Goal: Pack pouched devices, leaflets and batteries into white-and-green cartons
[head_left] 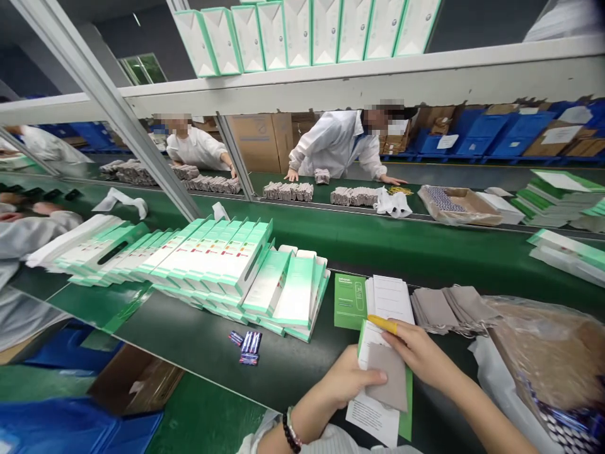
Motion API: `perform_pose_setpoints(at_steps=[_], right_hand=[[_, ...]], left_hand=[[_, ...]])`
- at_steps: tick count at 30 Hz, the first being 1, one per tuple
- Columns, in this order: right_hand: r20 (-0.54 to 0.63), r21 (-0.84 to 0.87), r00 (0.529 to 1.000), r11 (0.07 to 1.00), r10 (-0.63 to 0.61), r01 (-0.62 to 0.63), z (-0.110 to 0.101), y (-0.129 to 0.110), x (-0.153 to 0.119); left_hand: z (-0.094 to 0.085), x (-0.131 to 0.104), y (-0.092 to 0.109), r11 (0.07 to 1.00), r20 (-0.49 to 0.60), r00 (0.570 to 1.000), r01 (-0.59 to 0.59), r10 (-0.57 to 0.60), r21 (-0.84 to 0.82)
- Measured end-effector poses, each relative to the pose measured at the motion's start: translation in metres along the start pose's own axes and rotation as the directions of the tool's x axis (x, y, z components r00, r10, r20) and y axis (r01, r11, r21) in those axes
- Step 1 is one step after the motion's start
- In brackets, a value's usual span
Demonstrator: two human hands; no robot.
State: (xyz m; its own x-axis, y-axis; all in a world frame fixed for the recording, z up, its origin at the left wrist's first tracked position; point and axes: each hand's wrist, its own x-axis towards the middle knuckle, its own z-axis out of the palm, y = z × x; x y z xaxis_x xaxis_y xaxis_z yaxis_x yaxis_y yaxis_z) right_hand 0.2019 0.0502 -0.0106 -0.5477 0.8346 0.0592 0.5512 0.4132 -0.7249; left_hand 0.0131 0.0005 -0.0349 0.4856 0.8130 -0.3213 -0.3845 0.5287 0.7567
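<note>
My left hand (348, 379) grips a flat grey pouch (388, 378) together with printed papers, its thumb lying across the pouch. At the bundle's upper right edge is my right hand (420, 350), closed on it, with a yellow finger cot (382, 324) on one finger. Under the pouch a white printed leaflet (373, 417) and a green booklet (407, 410) stick out. Just beyond my hands lie another green booklet (350, 299) and a stack of white leaflets (390, 297). More grey pouches (454, 308) are piled to the right of these.
Several blue batteries (250, 343) lie on the dark bench. Stacked green-and-white boxes (212, 252) fill its left side. A plastic-lined carton (543, 353) stands right. Across the green conveyor (331, 233), people in white coats work at pouch rows (288, 191). A shelf beam (302, 85) crosses overhead.
</note>
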Motion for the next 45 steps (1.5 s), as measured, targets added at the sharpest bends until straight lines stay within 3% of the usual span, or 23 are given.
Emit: perform_pose_setpoints(at_steps=[4,8,11,15,18,21,24,26,28,32,39,42,45], right_hand=[[0.029,-0.048,0.999,0.999,-0.024,0.025,-0.001,0.0,0.001],[0.0,-0.214,0.998,0.975,-0.058,0.056,0.006,0.0,0.0],[-0.099,-0.322,0.995,0.947,-0.032,-0.002,0.014,-0.003,-0.003],[-0.294,-0.266,0.956,0.961,-0.004,-0.078,0.032,-0.01,-0.018],[-0.474,-0.189,0.88,0.975,0.017,-0.12,0.046,-0.009,-0.041],[-0.671,-0.263,0.74,0.915,0.054,-0.305,0.046,0.005,-0.073],[-0.801,-0.398,0.591,0.652,0.096,-0.645,0.027,0.028,-0.103],[-0.82,-0.439,0.553,0.455,0.151,-0.775,0.01,0.041,-0.113],[-0.797,-0.473,0.564,0.356,0.218,-0.806,-0.003,0.052,-0.116],[-0.742,-0.509,0.605,0.345,0.289,-0.789,-0.005,0.061,-0.117],[-0.511,-0.388,0.71,0.607,0.484,-0.694,0.023,0.039,-0.135],[-0.447,-0.294,0.716,0.668,0.536,-0.684,0.027,0.033,-0.133],[-0.405,-0.125,0.717,0.742,0.567,-0.658,0.017,0.033,-0.128]], left_hand=[[-0.002,-0.004,0.002,0.999,-0.002,1.0,-0.017,0.017,0.04],[-0.003,-0.005,0.001,0.999,-0.051,0.998,-0.03,0.032,0.037],[-0.004,-0.007,-0.002,0.996,-0.109,0.993,-0.034,0.043,0.078],[-0.005,-0.008,-0.009,0.985,-0.127,0.991,-0.028,0.05,0.171],[-0.009,-0.01,-0.015,0.976,-0.146,0.988,-0.014,0.047,0.22],[-0.014,-0.014,-0.021,0.981,-0.233,0.972,0.006,0.04,0.195],[-0.016,-0.016,-0.024,0.991,-0.325,0.946,0.041,0.002,0.127],[-0.012,-0.017,-0.026,0.992,-0.335,0.942,0.058,-0.018,0.109],[-0.007,-0.018,-0.028,0.992,-0.331,0.943,0.073,-0.034,0.106],[-0.004,-0.021,-0.032,0.988,-0.298,0.952,0.104,-0.067,0.113],[-0.022,-0.025,-0.039,0.982,-0.295,0.952,0.128,-0.082,0.14],[-0.019,-0.025,-0.039,0.976,-0.257,0.963,0.128,-0.08,0.177],[-0.014,-0.025,-0.037,0.965,-0.224,0.972,0.123,-0.07,0.233]])
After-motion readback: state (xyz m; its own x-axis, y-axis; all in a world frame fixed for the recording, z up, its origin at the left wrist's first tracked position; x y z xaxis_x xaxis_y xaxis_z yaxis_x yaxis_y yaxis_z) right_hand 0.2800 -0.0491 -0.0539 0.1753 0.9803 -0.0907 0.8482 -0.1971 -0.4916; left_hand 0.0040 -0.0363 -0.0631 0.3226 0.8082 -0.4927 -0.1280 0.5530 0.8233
